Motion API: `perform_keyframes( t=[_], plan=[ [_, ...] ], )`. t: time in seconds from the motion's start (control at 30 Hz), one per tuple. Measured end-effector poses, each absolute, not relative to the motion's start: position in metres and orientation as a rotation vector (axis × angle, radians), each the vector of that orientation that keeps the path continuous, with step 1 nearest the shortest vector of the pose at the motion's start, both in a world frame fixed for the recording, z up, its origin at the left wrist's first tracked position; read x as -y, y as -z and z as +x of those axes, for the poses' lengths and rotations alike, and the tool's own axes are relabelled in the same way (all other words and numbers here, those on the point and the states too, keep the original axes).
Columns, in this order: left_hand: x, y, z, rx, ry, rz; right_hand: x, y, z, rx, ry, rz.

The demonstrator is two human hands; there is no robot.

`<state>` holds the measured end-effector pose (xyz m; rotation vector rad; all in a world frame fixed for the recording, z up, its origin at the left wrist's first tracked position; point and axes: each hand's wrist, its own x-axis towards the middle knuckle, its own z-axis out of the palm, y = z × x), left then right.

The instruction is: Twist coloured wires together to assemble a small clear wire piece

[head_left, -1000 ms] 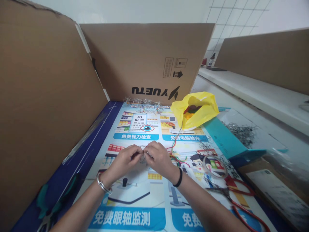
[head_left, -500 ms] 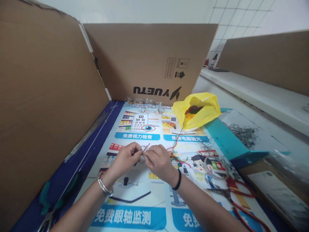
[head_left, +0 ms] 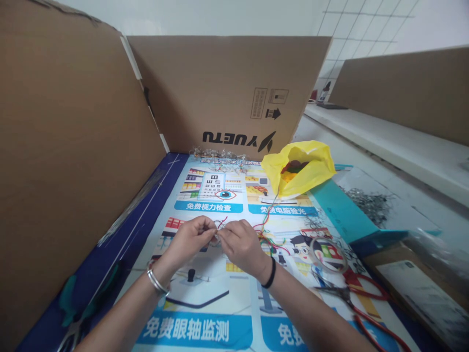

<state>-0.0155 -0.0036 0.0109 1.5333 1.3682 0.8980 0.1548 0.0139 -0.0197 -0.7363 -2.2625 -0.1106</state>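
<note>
Over the middle of the printed sheet my left hand (head_left: 194, 237) and my right hand (head_left: 242, 244) nearly meet, each closed in a pinch. Between the fingertips is a small bit of thin wire (head_left: 216, 241), mostly hidden by the fingers. A short red thread (head_left: 223, 222) sticks up just behind them; I cannot tell whether it is joined to the wire. Beside my right hand lies a loose bunch of red, green and yellow threads (head_left: 269, 239). One strand runs from there to the open yellow bag (head_left: 315, 171), which has yellow and dark red material inside.
Red-handled scissors (head_left: 344, 293) and a clear tape roll (head_left: 328, 254) lie at the right. Green-handled pliers (head_left: 78, 308) are at the lower left. Wire tangles (head_left: 220, 154) line the back cardboard wall (head_left: 220, 88); another wire pile (head_left: 370, 205) is at right, past a teal box (head_left: 344, 210).
The fingertips have shifted very slightly while keeping their pinch, and my left wrist has moved a touch to the left. Everything around them is unchanged.
</note>
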Motion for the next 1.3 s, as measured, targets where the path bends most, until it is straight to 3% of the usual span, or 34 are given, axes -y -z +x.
perform_keyframes(
  t=[0.7, 0.93, 1.3],
  plan=[
    [0.004, -0.008, -0.015, -1.391, -0.968, 1.659, -0.015, 0.017, 0.155, 2.161, -0.101, -0.773],
    [0.005, -0.010, -0.015, -1.405, -0.981, 1.977, -0.019, 0.009, 0.151, 2.276, -0.088, -0.839],
    [0.003, 0.004, -0.013, -1.317, -1.154, 2.243, -0.028, 0.009, 0.155, 2.215, -0.382, -0.949]
  ],
)
